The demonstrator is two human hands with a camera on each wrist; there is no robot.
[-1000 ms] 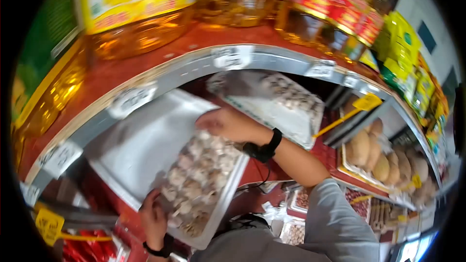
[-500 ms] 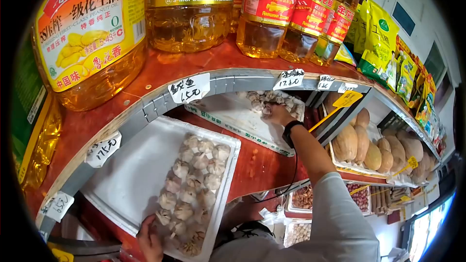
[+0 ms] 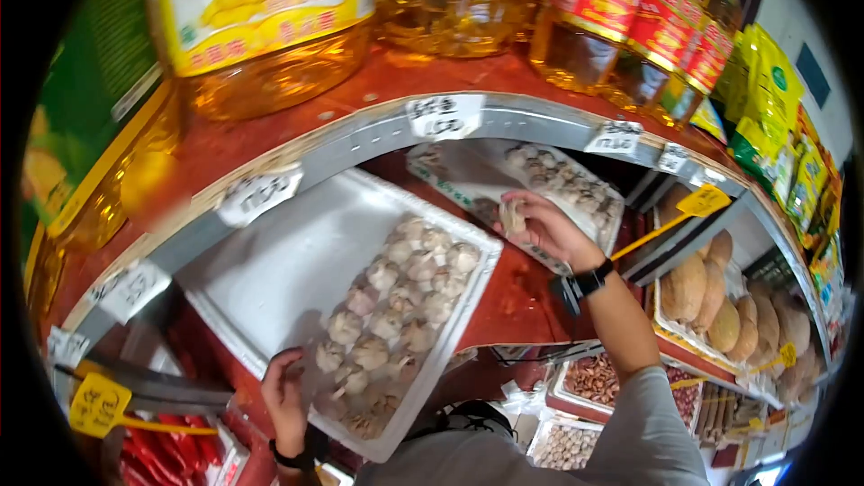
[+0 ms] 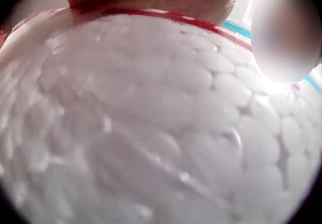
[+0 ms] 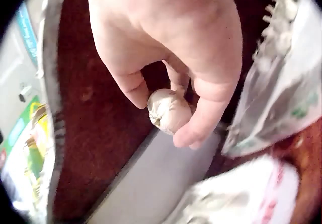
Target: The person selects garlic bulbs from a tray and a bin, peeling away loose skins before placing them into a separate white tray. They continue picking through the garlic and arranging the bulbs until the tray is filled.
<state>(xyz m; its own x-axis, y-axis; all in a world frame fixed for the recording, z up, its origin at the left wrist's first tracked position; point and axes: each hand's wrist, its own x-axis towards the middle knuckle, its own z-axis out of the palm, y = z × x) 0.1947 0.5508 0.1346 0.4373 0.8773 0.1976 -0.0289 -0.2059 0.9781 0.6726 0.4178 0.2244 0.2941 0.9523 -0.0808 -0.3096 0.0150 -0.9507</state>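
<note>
The right hand (image 3: pixel 551 232) pinches one garlic bulb (image 3: pixel 513 216) between thumb and fingers, in the gap between two white foam boxes. In the right wrist view the same hand (image 5: pixel 171 48) holds the bulb (image 5: pixel 169 111) by its sides. Rows of garlic (image 3: pixel 387 306) fill the right part of the near foam box (image 3: pixel 279 252); its left part shows bare white. The left hand (image 3: pixel 286 400) is at that box's front left rim, fingers loosely bent, holding nothing visible. Behind stands the far box (image 3: pixel 468 166) with more garlic (image 3: pixel 562 178). White foam (image 4: pixel 151 108) fills the left wrist view.
Oil bottles (image 3: pixel 270 45) stand on the red shelf above, whose grey edge carries price tags (image 3: pixel 445 117). To the right are a box of tan gourds (image 3: pixel 688 288), a yellow tag (image 3: pixel 704 201) and bagged goods (image 3: pixel 765 90). Red peppers (image 3: pixel 166 450) lie at the lower left.
From the far box, my right hand has moved back toward the near box with a garlic bulb. The left hand stays by the near box's rim. The head view has shifted.
</note>
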